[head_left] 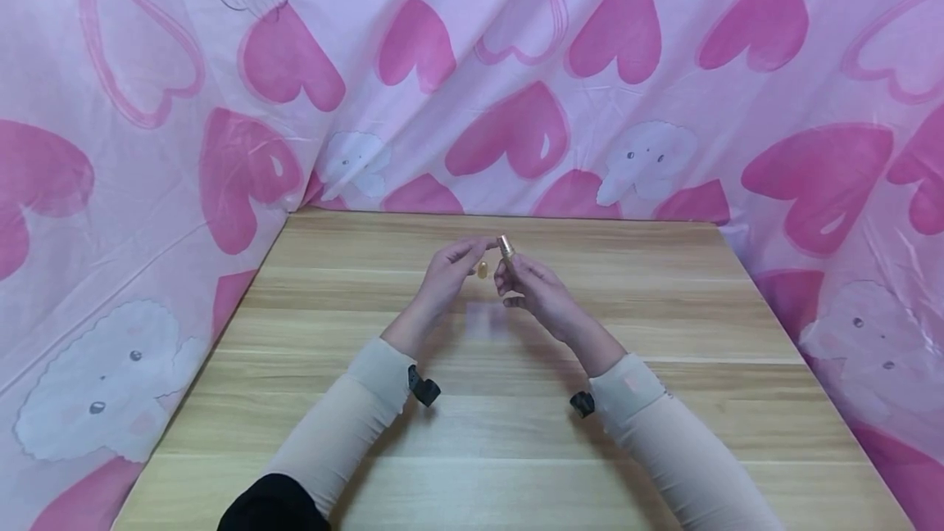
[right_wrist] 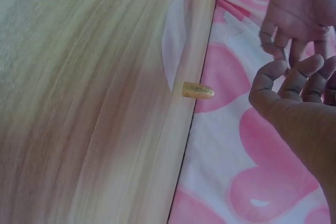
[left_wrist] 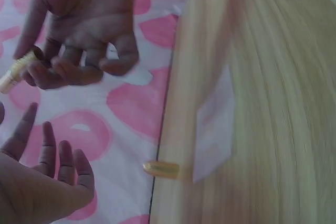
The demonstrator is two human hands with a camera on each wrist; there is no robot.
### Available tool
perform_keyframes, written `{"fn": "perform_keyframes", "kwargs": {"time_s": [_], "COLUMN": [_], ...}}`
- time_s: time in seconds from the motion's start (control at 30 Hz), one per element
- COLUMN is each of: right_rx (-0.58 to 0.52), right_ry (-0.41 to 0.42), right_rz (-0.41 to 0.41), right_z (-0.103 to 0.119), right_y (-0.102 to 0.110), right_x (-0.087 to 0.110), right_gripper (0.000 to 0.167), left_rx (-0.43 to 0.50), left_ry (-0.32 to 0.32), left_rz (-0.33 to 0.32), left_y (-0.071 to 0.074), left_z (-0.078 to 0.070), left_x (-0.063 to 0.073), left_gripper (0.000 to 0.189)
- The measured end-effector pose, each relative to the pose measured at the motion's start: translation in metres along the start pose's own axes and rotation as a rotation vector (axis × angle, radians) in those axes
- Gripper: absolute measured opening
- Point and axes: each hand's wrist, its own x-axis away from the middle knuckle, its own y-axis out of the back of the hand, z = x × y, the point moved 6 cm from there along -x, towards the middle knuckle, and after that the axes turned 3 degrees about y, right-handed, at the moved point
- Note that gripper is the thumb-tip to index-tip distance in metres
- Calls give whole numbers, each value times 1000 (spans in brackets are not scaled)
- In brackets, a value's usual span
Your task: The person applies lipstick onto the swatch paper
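Note:
In the head view, my right hand [head_left: 544,292] pinches a slim gold lipstick tube [head_left: 505,247] between thumb and fingers, its end pointing up and away. The same lipstick tube [left_wrist: 19,71] shows at the fingertips in the left wrist view. My left hand [head_left: 446,270] is held just left of it with fingers extended and nothing in them; whether a fingertip touches the tube cannot be told. A rounded gold cap [head_left: 483,270] stands upright on the table between the hands, also seen as a gold cap [right_wrist: 198,90] in the right wrist view.
A pale, thin rectangular sheet [head_left: 487,320] lies on the wood-grain table [head_left: 487,433] just nearer than the cap. Pink heart-patterned cloth [head_left: 509,129] hangs behind the table and along both sides. Dark wrist cameras are strapped at both sleeves.

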Motion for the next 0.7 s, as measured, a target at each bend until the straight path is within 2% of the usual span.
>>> {"fn": "perform_keyframes", "kwargs": {"time_s": [0.07,0.1,0.2,0.27,0.33,0.4,0.47,0.7], "right_rx": [-5,-6,-8,-5,-2,1,2,3], "right_ry": [1,3,12,16,11,4,-2,6], "right_rz": [-4,-11,-34,-54,-62,-62,-61,-75], "right_z": [0,0,0,-1,-3,-5,-6,-8], "right_y": [1,1,4,5,6,6,6,7], "right_x": [1,1,2,1,1,1,0,-2], "right_gripper": [40,40,44,44,41,38,36,31], "left_rx": [-124,-218,-584,-808,-959,-1041,-1074,-1058], "left_ry": [16,20,22,-7,-19,-14,-14,-44], "left_rz": [-22,-20,0,22,37,45,58,91], "left_y": [1,0,-3,-6,-7,-7,-7,-10], "left_z": [7,12,23,30,36,43,48,56], "left_x": [-5,-9,-20,-26,-31,-35,-38,-45], "left_gripper": [38,37,37,37,39,40,40,32]}}
